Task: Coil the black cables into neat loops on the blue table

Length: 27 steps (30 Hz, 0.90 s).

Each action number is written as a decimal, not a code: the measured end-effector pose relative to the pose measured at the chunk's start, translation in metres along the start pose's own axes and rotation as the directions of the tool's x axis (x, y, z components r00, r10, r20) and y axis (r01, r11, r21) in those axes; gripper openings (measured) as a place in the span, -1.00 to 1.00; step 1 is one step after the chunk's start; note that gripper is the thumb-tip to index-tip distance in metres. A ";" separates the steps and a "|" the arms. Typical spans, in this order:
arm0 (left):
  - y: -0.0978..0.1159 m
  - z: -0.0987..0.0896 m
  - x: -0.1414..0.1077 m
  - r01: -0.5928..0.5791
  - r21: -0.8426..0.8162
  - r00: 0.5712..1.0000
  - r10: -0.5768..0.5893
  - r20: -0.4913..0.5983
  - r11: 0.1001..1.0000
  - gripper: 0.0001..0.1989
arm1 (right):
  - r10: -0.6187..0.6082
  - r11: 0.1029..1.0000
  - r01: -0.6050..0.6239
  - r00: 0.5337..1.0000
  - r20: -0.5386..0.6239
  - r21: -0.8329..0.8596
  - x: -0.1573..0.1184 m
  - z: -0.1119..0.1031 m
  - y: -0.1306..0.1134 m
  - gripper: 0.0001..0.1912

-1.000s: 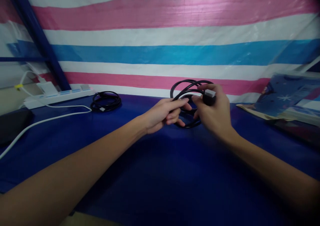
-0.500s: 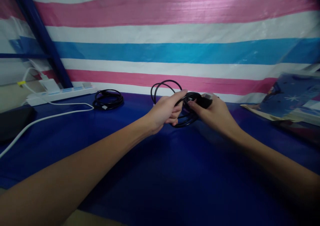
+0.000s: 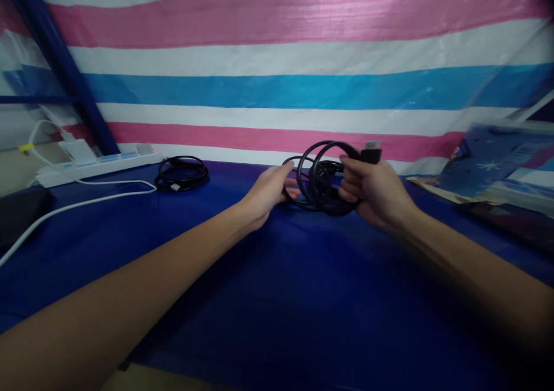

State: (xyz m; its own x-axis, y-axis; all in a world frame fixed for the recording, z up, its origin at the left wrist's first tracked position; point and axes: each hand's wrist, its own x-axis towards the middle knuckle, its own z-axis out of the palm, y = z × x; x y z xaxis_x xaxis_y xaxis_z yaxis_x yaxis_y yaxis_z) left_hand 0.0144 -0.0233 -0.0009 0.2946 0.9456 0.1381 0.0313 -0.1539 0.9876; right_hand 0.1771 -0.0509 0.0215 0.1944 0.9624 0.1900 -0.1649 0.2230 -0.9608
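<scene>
My right hand (image 3: 381, 192) is closed around a coiled black cable (image 3: 318, 192), its loops hanging toward the left. Above that fist sticks up the cable's black plug (image 3: 371, 153) with a pale grey tip. At the left side of the coil is my left hand (image 3: 270, 190), thumb and fingers apart. The outer loop passes by its fingertips; whether they touch it I cannot tell. Part of the coil is hidden behind the right fingers.
Another coiled black cable (image 3: 182, 175) lies on the blue tabletop (image 3: 277, 299) at the left. Behind it are a white power strip (image 3: 104, 165) with a charger (image 3: 78, 150) and a white cord (image 3: 86, 202). A blue printed package (image 3: 489, 160) stands at the right; a dark flat object (image 3: 21, 212) lies far left.
My left hand has loosened from the cable and moved a little left. My right hand has turned, now gripping the coil with the plug pointing up, and the loops have swung upright.
</scene>
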 end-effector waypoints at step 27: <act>0.011 0.001 -0.012 -0.442 0.390 0.849 0.517 -0.109 0.808 -0.67 | -0.082 0.996 0.082 0.997 -0.014 -0.020 -0.008 0.011 -0.001 -0.90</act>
State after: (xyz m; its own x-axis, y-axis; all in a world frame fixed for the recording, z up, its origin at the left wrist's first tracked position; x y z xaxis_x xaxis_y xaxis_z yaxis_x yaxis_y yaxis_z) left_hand 0.0126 -0.0363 0.0085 0.1620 0.7546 0.6359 0.2679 -0.6539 0.7076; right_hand 0.1652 -0.0576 0.0235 0.2212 0.9385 0.2650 -0.1295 0.2976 -0.9459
